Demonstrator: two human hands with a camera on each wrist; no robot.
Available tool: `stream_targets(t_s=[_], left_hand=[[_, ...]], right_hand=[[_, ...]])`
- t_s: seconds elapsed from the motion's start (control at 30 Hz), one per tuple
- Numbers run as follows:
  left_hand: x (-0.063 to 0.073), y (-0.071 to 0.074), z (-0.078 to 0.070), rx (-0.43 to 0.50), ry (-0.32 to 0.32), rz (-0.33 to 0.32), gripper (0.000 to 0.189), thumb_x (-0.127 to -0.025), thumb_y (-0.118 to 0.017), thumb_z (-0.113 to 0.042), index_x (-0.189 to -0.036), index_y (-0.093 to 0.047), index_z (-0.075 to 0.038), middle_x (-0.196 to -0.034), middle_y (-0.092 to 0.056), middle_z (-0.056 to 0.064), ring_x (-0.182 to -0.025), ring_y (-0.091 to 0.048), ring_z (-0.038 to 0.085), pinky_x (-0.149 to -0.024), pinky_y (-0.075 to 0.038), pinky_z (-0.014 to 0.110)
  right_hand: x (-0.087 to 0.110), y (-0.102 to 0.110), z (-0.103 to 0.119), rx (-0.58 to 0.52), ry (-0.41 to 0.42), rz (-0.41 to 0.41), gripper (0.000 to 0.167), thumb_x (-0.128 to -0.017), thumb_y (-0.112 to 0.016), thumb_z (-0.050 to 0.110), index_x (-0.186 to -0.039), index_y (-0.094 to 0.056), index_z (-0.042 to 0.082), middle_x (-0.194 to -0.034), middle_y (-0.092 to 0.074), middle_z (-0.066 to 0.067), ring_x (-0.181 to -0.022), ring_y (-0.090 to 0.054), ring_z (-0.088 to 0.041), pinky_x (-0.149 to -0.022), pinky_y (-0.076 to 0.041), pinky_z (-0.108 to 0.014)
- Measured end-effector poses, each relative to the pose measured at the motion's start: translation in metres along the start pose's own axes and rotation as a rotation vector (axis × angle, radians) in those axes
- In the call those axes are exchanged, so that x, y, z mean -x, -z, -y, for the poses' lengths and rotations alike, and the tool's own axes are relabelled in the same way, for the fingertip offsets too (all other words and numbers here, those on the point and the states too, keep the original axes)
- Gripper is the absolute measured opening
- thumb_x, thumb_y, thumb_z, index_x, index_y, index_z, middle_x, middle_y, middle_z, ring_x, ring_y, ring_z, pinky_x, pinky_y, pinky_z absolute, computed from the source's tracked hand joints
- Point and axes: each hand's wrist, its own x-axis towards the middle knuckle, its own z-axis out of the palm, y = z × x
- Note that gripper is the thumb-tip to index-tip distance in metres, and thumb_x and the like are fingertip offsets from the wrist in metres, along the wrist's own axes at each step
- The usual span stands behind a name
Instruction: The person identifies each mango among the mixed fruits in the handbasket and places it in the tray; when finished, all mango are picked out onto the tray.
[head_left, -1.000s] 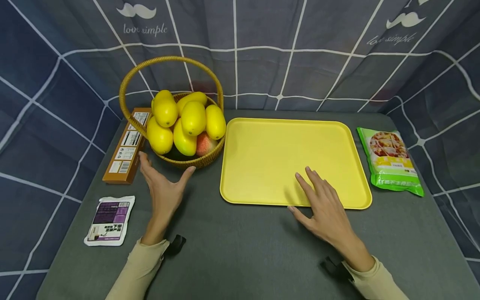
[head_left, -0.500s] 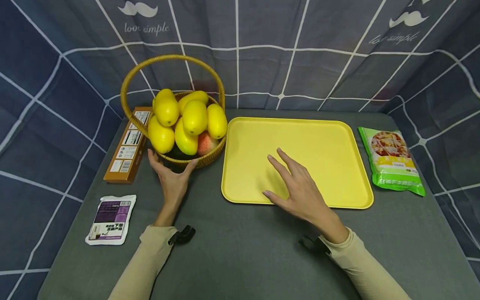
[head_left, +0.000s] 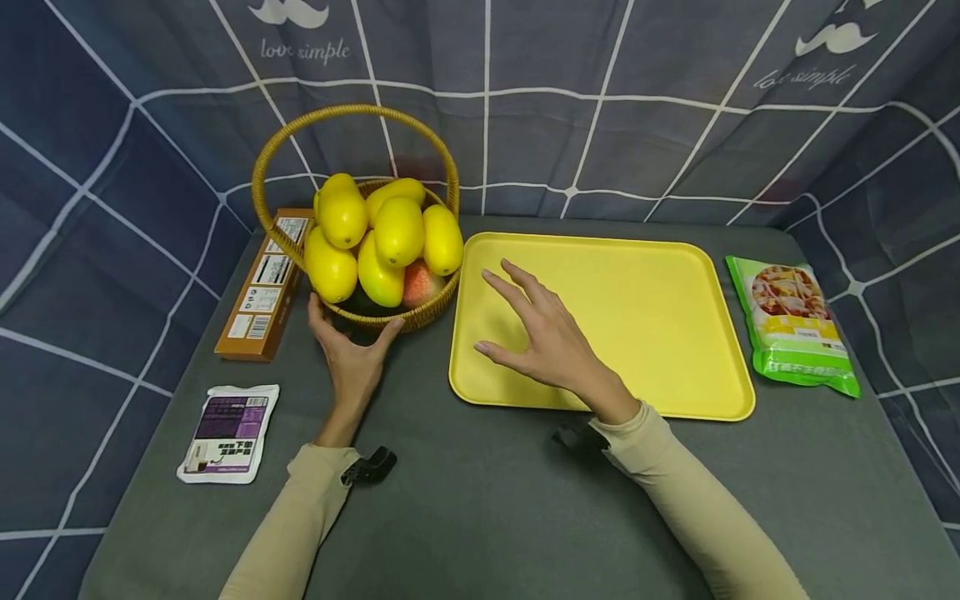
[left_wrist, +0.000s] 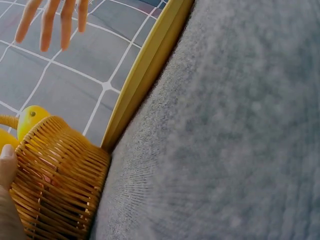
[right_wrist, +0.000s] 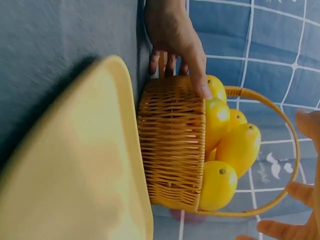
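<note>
A wicker basket (head_left: pixel 429 315) with a tall handle stands at the back left, heaped with yellow oval fruits (head_left: pixel 398 232) that look like mangoes. A reddish peach-like fruit (head_left: pixel 422 285) shows low at its front right. My left hand (head_left: pixel 352 362) rests against the basket's front left, thumb along the rim and the other fingers spread at its side. In the right wrist view this hand (right_wrist: pixel 175 35) reaches over the wicker. My right hand (head_left: pixel 551 346) hovers above the yellow tray (head_left: pixel 637 333), fingers spread toward the basket, holding nothing.
A brown box (head_left: pixel 258 312) with white labels lies left of the basket. In front of it is a white and purple pouch (head_left: pixel 228 435). A green food packet (head_left: pixel 795 325) lies right of the tray. A checked curtain (head_left: pixel 540 142) hangs behind the table.
My left hand has moved up and right to the basket's front. My right hand has swept left across the tray toward the basket. The head view has shifted slightly.
</note>
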Motion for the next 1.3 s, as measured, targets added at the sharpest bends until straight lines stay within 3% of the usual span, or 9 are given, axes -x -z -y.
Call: stream_targets(t_s=[0.43, 0.57, 0.67, 0.8, 0.9, 1.3], left_hand=[[0.001, 0.000, 0.000, -0.007, -0.019, -0.005, 0.113, -0.073, -0.088, -0.028, -0.155, -0.012, -0.015, -0.159, -0.016, 0.002, -0.145, -0.021, 0.018, -0.113, -0.027, 0.053], [0.000, 0.000, -0.005, -0.004, -0.024, -0.005, 0.113, -0.073, -0.088, -0.021, -0.155, -0.012, -0.008, -0.159, -0.015, 0.009, -0.145, -0.021, 0.025, -0.111, -0.027, 0.057], [0.002, 0.000, -0.019, 0.004, -0.021, 0.000, 0.111, -0.073, -0.087, -0.016, -0.153, -0.012, -0.001, -0.158, -0.015, 0.016, -0.144, -0.021, 0.031, -0.110, -0.026, 0.060], [0.003, 0.002, -0.037, -0.007, -0.004, 0.010, 0.108, -0.074, -0.086, -0.015, -0.152, -0.013, 0.003, -0.156, -0.016, 0.021, -0.143, -0.022, 0.033, -0.108, -0.028, 0.063], [0.003, 0.002, -0.040, -0.017, 0.008, 0.012, 0.108, -0.074, -0.086, -0.014, -0.152, -0.013, 0.003, -0.156, -0.016, 0.021, -0.143, -0.022, 0.032, -0.107, -0.029, 0.064], [0.002, 0.002, -0.037, -0.009, 0.012, 0.006, 0.109, -0.073, -0.087, -0.012, -0.152, -0.013, 0.003, -0.157, -0.016, 0.021, -0.144, -0.021, 0.032, -0.105, -0.030, 0.066]], right_hand=[[-0.084, -0.015, 0.000, -0.148, 0.066, 0.035, 0.084, -0.082, -0.076, 0.045, -0.153, -0.036, 0.022, -0.156, -0.031, -0.015, -0.138, -0.040, -0.031, -0.110, -0.037, -0.048], [-0.108, -0.021, -0.001, -0.139, 0.080, 0.053, 0.087, -0.081, -0.077, 0.048, -0.152, -0.036, 0.022, -0.155, -0.032, -0.014, -0.137, -0.040, -0.031, -0.110, -0.036, -0.047], [-0.122, -0.025, 0.000, -0.136, 0.087, 0.063, 0.088, -0.079, -0.078, 0.050, -0.152, -0.037, 0.022, -0.155, -0.033, -0.015, -0.137, -0.039, -0.033, -0.110, -0.035, -0.049], [-0.136, -0.030, 0.002, -0.142, 0.055, 0.102, 0.089, -0.078, -0.077, 0.055, -0.152, -0.036, 0.026, -0.156, -0.031, -0.014, -0.139, -0.035, -0.033, -0.110, -0.032, -0.053], [-0.143, -0.034, 0.002, -0.132, 0.020, 0.144, 0.090, -0.078, -0.075, 0.058, -0.152, -0.034, 0.029, -0.158, -0.029, -0.011, -0.142, -0.031, -0.030, -0.112, -0.029, -0.054], [-0.158, -0.047, -0.003, -0.086, -0.009, 0.218, 0.089, -0.080, -0.073, 0.057, -0.154, -0.030, 0.031, -0.155, -0.037, -0.005, -0.149, -0.019, -0.032, -0.120, -0.012, -0.051]])
